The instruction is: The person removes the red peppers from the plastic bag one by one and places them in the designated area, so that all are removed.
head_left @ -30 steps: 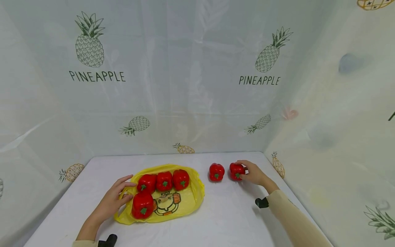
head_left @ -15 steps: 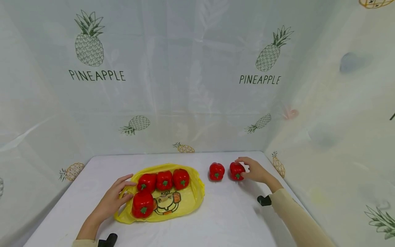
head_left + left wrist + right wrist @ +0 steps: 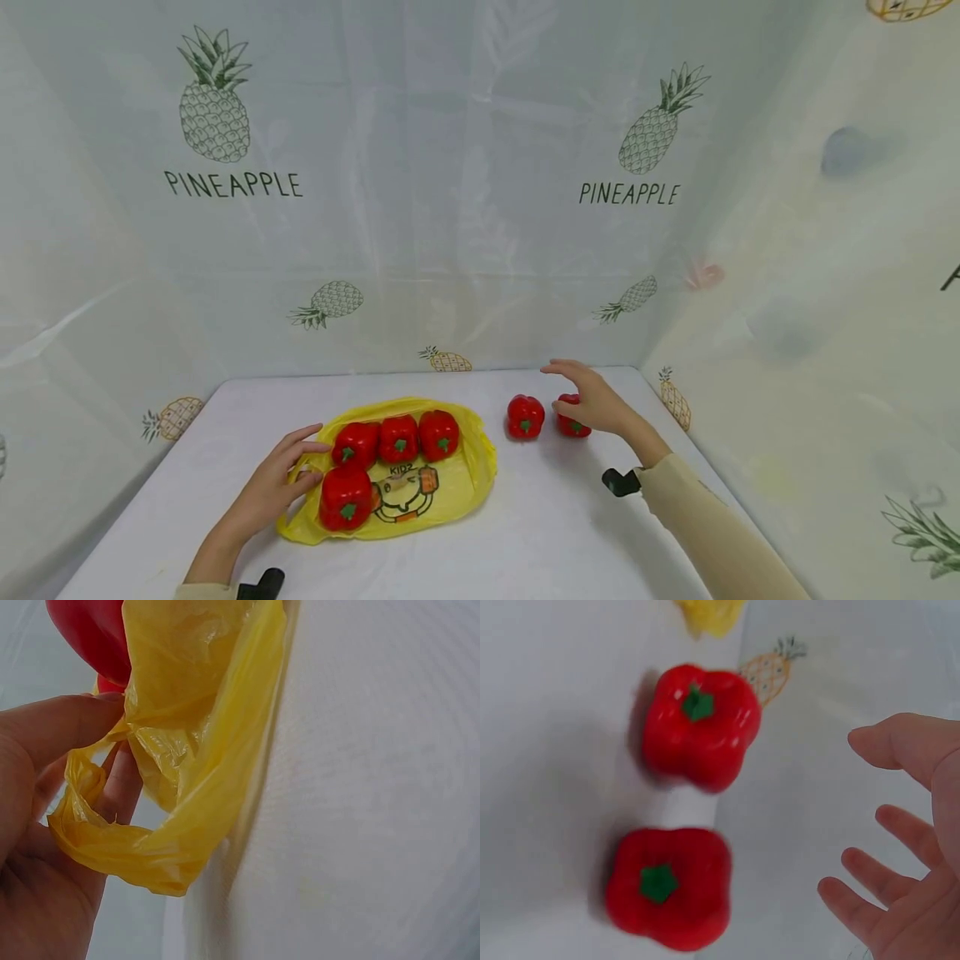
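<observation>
A yellow plastic bag (image 3: pixel 457 500) with a cartoon print lies flat on the table, and several red bell peppers (image 3: pixel 400 439) with green stems rest on it. My left hand (image 3: pixel 272 492) is at the bag's left edge. In the left wrist view its thumb and fingers pinch the bag's handle (image 3: pixel 154 855). My right hand (image 3: pixel 600 404) hovers, fingers apart and holding nothing, above the far-right bell pepper (image 3: pixel 572 427), partly covering it in the head view. Another bell pepper (image 3: pixel 525 417) stands just left of that one. Both show whole in the right wrist view, apart from the hand (image 3: pixel 919 847).
A white cloth covers the table (image 3: pixel 540 525). Pale curtains (image 3: pixel 465 208) printed with pineapples hang behind it and along both sides.
My right hand has let go of the far-right bell pepper, then risen and moved left over it. That pepper stays in place. The left hand and the bag have not moved.
</observation>
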Demonstrator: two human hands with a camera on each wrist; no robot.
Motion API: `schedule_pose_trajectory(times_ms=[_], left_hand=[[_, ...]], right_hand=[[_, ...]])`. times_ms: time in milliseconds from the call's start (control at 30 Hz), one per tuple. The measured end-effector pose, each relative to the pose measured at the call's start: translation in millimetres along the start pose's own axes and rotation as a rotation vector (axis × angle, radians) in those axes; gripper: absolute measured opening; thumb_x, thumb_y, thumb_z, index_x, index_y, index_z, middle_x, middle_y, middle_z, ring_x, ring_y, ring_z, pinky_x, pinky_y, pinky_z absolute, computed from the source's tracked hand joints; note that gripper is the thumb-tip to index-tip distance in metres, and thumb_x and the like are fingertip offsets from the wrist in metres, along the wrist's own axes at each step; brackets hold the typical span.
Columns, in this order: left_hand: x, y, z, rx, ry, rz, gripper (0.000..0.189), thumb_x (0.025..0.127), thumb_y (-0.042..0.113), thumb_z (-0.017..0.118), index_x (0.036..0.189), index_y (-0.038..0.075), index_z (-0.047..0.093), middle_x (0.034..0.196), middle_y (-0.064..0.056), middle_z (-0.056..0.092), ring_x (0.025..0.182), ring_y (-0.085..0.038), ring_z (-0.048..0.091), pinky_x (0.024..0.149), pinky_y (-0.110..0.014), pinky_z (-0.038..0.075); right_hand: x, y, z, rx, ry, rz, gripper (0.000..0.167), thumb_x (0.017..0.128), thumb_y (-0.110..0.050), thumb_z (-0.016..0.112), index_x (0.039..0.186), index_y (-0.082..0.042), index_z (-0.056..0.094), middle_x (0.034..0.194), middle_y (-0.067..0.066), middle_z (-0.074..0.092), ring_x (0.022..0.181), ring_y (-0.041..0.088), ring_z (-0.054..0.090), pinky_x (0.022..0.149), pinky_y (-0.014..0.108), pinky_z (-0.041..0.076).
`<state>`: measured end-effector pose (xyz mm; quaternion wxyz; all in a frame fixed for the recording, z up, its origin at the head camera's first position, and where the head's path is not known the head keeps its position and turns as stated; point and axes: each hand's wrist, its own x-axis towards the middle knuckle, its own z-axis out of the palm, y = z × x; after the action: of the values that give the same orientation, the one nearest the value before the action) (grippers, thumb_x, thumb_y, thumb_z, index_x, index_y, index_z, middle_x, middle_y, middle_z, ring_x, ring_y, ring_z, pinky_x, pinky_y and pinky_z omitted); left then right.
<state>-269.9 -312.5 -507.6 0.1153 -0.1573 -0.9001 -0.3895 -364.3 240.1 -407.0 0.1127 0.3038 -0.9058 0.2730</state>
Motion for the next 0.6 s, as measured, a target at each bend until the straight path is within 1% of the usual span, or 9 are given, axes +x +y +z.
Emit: schedule_pose_trajectory(times_ms=[200,367,500,600], left_hand=[[-0.4,-1.8,0.5,-0.002,-0.002,-0.010,0.035,0.097,0.006,0.077,0.130,0.014,0.069,0.164,-0.014,0.041,0.146,-0.048,0.043,0.109,-0.063,0.046],[-1.1,-1.5,-0.1,0.005,0.002,-0.004,0.035,0.096,0.005,0.077,0.129,0.014,0.069,0.163,-0.014,0.042,0.145,-0.049,0.044,0.108,-0.065,0.045],[-1.0,-0.3,-0.5,0.009,0.002,0.002,0.035,0.097,0.004,0.077,0.129,0.013,0.069,0.163,-0.015,0.042,0.145,-0.050,0.044,0.108,-0.066,0.045],[-0.6,0.1,-0.6,0.008,0.003,0.002,0.035,0.096,0.004,0.077,0.129,0.014,0.069,0.163,-0.015,0.042,0.145,-0.050,0.044,0.108,-0.066,0.046]], right_hand=[[9.4,-32.3,3.9,0.030,0.003,-0.048,0.062,0.093,-0.006,0.080,0.150,-0.009,0.056,0.160,0.018,0.049,0.144,0.041,0.049,0.104,0.060,0.055],[16.7,-57.3,8.3,0.070,-0.016,-0.070,0.062,0.094,-0.009,0.080,0.151,-0.011,0.056,0.162,0.015,0.046,0.146,0.039,0.047,0.104,0.059,0.055],[23.6,-74.3,15.8,0.088,-0.032,-0.062,0.062,0.095,-0.011,0.080,0.152,-0.017,0.056,0.163,0.010,0.045,0.148,0.034,0.047,0.106,0.055,0.055],[28.6,-86.9,23.4,0.094,-0.049,-0.076,0.063,0.095,-0.012,0.080,0.153,-0.018,0.055,0.164,0.008,0.044,0.148,0.031,0.046,0.107,0.052,0.055]])
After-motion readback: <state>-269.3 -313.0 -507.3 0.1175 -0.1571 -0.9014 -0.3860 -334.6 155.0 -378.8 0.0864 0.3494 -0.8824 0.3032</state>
